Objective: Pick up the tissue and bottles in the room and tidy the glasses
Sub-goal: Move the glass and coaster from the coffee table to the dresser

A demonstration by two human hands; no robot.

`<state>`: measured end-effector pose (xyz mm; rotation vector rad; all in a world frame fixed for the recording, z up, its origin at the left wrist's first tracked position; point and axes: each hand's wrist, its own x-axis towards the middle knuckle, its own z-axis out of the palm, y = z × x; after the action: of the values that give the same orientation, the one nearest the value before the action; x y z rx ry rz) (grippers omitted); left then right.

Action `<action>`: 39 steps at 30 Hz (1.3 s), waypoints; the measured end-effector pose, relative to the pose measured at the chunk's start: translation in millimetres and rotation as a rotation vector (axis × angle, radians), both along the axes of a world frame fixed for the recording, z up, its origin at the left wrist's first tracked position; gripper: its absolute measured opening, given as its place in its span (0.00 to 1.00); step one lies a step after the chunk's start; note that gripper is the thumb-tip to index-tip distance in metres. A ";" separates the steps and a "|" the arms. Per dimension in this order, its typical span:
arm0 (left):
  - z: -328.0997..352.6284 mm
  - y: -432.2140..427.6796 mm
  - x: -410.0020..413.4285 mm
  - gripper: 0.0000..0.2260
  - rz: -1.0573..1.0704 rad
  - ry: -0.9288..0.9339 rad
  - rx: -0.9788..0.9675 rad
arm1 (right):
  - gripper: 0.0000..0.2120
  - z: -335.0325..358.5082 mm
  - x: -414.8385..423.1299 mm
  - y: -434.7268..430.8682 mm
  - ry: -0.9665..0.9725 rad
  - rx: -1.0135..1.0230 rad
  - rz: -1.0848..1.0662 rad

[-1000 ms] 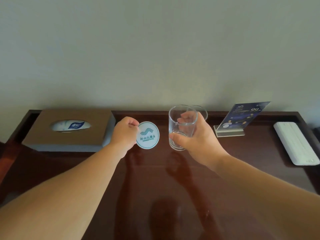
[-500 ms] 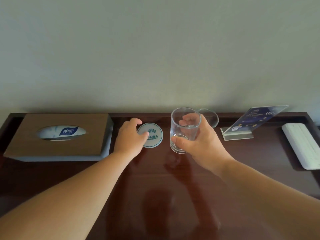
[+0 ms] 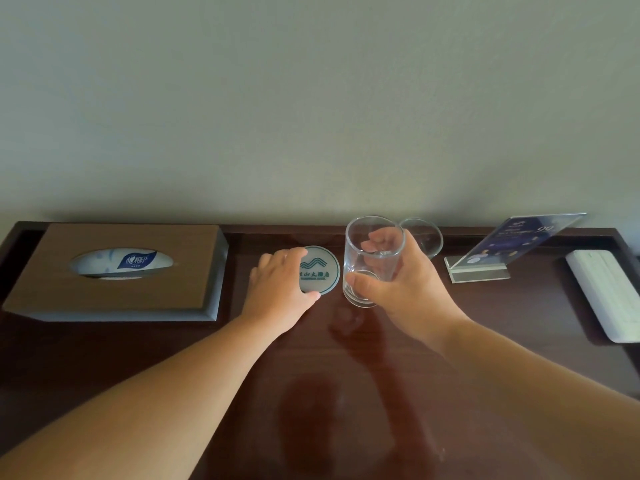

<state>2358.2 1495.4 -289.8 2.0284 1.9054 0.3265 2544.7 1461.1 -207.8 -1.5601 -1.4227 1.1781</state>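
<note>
Both hands are occupied near the far edge of the dark red-brown polished wooden surface (image 3: pixel 346 393). The left hand (image 3: pixel 280 282) lies over the left part of a round white coaster with a green wave logo (image 3: pixel 320 270), thumb at its near rim and fingers curved round its far rim, so it holds the disc in place. The right hand (image 3: pixel 405 282) is clamped round a clear, empty drinking glass (image 3: pixel 372 261), thumb on the near wall and fingers showing through the far one. The glass is upright, just right of the coaster, and seems slightly off the surface, though I cannot be sure.

What has changed: a second ago the coaster was pinched and tilted up in the air; now it lies flat, a little farther back, just right of the brown wooden tissue box (image 3: pixel 121 268). The glass has kept its place in the right hand. By my judgement the coaster's spot is chosen, and the next move is to carry the glass left and lower it squarely onto the disc once the left hand clears.

A second clear glass (image 3: pixel 424 237) stands behind the right hand, near a slanted acrylic sign holder (image 3: pixel 512 251); it probably needs tidying too. No bottles are in view.
</note>
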 end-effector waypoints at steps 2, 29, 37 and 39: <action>-0.6 0.8 1.8 0.33 0.005 -0.005 0.004 | 0.26 -0.8 -0.4 1.4 0.003 0.002 -0.004; 18.9 -16.8 -32.6 0.31 0.043 -0.138 0.016 | 0.30 -40.9 -55.0 45.5 -0.136 -0.015 0.027; 19.8 -18.1 -28.7 0.31 0.036 -0.152 0.004 | 0.31 -44.6 -53.8 47.9 -0.132 -0.011 0.025; 21.2 -19.8 -27.8 0.30 0.040 -0.146 -0.002 | 0.34 -46.4 -53.1 45.2 -0.125 -0.022 0.044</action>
<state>2330.4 1475.6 -268.6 1.9112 1.8585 0.4697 2491.7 1506.3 -254.2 -1.6503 -1.5361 1.1425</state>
